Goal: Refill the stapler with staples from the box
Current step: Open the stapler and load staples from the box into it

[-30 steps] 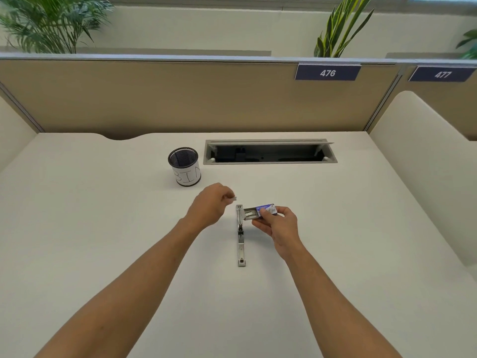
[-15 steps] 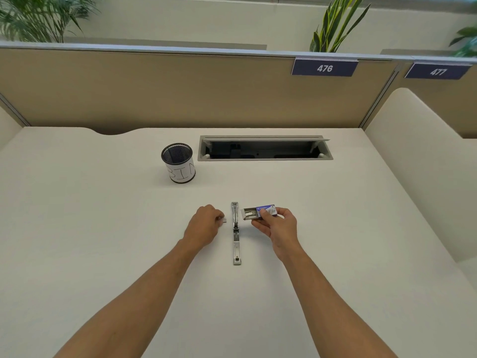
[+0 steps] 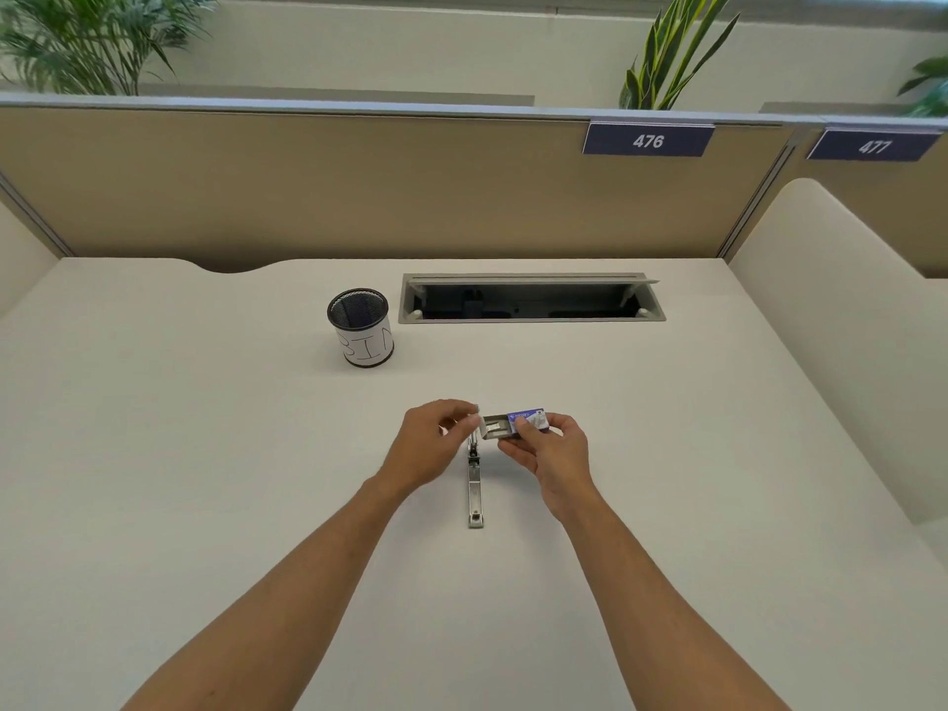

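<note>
1. At the left of the working area we note the pen cup [image 3: 362,328], standing upright on the desk [image 3: 179,454], well apart from the hands and of no concern to this step.

2. The left hand [image 3: 428,443] is raised just left of the box's open end, fingers curled together with thumb and forefinger closed at the tips. Whether they pinch a strip of staples we cannot tell; the spot is blurred and too small to read.

3. The stapler [image 3: 475,484] lies flat on the desk between the two forearms, opened out lengthwise, its far end hidden behind the left fingertips and the box. We judge it still unfilled.

4. The box [image 3: 515,424] is held above the stapler's far end, its tray slid out toward the left, and pale strips of staples [image 3: 496,428] show inside it.

5. The right hand [image 3: 554,451] pinches the box's purple sleeve between thumb and fingers.

6. Recommendations for the step in hand, which we take to be drawing a strip from the tray:
   - keep the box level so the loose strips do not spill;
   - grip one strip by its long sides, lightly, as strips snap easily;
   - carry it low to the open channel and lay it legs down.
</note>
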The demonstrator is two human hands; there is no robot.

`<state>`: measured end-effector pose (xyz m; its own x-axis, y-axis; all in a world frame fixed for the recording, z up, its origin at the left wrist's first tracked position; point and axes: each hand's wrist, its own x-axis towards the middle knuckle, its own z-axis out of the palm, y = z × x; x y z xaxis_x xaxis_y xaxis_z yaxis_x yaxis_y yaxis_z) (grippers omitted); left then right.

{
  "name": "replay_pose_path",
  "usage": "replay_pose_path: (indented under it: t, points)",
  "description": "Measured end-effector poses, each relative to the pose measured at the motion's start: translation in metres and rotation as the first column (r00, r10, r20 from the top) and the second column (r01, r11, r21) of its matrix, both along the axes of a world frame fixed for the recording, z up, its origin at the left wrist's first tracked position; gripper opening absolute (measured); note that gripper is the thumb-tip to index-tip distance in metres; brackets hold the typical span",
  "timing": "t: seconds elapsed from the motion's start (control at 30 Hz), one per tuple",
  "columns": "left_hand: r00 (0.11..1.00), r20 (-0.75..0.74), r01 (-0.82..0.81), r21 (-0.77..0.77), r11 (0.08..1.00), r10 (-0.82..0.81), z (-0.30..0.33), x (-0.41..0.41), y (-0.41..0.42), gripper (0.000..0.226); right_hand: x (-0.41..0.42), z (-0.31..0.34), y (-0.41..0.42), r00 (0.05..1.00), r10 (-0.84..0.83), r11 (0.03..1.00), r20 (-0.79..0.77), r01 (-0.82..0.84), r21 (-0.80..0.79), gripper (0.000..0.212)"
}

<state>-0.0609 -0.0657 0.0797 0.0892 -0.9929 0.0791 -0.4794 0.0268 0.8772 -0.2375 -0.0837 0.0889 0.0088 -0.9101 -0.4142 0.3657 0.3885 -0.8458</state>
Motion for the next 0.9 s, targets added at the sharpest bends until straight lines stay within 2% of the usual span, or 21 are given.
replay_pose_path:
  t: [0.07,0.27,0.57,0.8,0.9]
  points:
    - [0.996,-0.090,0.018,0.079,0.997,-0.011,0.004,-0.005,0.000,0.013,0.001,0.000,0.000,1.000,0.020,1.000,0.008,-0.020,-0.011,0.031]
    - [0.945,-0.321,-0.010,0.170,0.985,0.065,0.008,-0.012,0.001,0.007,0.001,-0.002,0.002,0.997,0.074,0.995,-0.019,-0.075,-0.061,0.034]
    - [0.896,-0.432,0.004,0.229,0.973,0.098,0.002,-0.015,-0.002,0.009,0.012,-0.005,0.014,0.969,0.224,0.964,-0.106,-0.236,-0.126,0.023]
    - [0.791,-0.591,0.002,0.257,0.966,0.156,-0.001,-0.012,-0.002,0.016,0.010,-0.002,0.016,0.914,0.360,0.910,-0.189,-0.389,-0.147,0.022]
    - [0.753,-0.639,0.008,0.248,0.969,0.157,0.003,-0.012,-0.005,0.013,0.009,-0.003,0.018,0.884,0.387,0.882,-0.261,-0.437,-0.175,0.028]
